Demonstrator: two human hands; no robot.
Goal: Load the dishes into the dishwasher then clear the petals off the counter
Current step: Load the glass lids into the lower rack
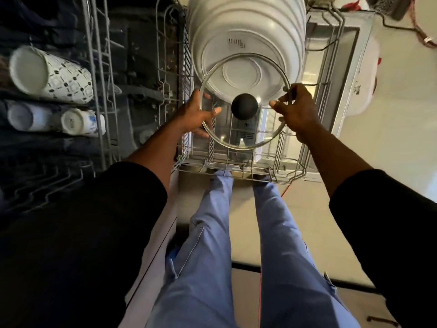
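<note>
The left hand and right hand grip the glass pot lid at opposite rim edges, its black knob between them. White plates stand just beyond the grip, with the dishwasher rack beneath

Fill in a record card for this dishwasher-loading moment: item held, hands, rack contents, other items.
Item held: glass pot lid, over the lower rack
Left hand: grips the lid's left rim
Right hand: grips the lid's right rim
Rack contents: white plates standing on edge
Other items: mugs in the upper rack, left
</note>
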